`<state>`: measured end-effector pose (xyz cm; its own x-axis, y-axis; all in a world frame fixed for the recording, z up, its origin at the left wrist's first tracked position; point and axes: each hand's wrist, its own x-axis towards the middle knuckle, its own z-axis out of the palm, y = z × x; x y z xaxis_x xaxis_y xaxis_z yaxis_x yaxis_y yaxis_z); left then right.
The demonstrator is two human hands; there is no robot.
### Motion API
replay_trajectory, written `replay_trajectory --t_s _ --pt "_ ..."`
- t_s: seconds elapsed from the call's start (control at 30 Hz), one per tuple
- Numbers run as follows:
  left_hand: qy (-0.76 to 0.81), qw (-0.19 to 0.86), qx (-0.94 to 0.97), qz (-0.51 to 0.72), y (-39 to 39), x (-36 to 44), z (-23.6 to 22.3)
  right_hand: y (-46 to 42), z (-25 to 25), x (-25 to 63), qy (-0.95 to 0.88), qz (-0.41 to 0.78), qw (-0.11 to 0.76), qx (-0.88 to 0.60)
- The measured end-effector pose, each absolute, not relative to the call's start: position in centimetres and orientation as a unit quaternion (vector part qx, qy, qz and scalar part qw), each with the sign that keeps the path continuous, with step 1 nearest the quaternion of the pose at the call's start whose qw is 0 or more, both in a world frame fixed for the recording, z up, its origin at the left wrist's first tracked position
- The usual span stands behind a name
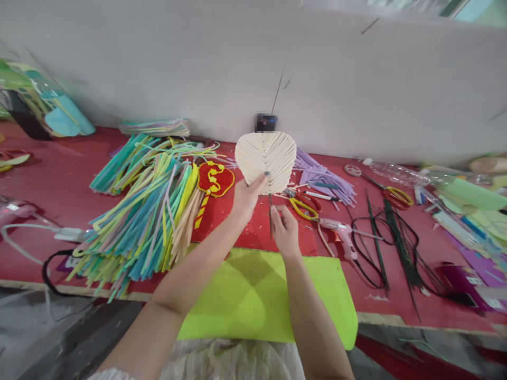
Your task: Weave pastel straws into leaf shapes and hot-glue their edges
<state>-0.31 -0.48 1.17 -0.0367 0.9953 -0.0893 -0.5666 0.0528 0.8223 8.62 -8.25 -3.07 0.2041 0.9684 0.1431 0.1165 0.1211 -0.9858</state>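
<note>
Left fingers (259,183) pinch cream fan (270,155), right fingers (276,217) clamped on its stick (271,229); risk: uneven pull or twist between them could work the stick loose.

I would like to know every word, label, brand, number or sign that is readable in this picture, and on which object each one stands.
Readable text: none.
Purple item at the right: pale markings, too blurred to read.
Pink glue gun: small marking on the handle, too small to read.
Cream fan-shaped piece: no lettering visible.
Dark object beyond it: pixelated, nothing legible.
</note>
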Motion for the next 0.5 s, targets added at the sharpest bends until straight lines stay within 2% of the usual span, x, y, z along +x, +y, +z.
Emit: replay_trajectory --t_s 0.5 --pt "0.390 0.618 0.294 0.616 -0.31 -0.36 0.72 -8.46 -3.05 8.30 -0.523 0.326 0.522 -0.589"
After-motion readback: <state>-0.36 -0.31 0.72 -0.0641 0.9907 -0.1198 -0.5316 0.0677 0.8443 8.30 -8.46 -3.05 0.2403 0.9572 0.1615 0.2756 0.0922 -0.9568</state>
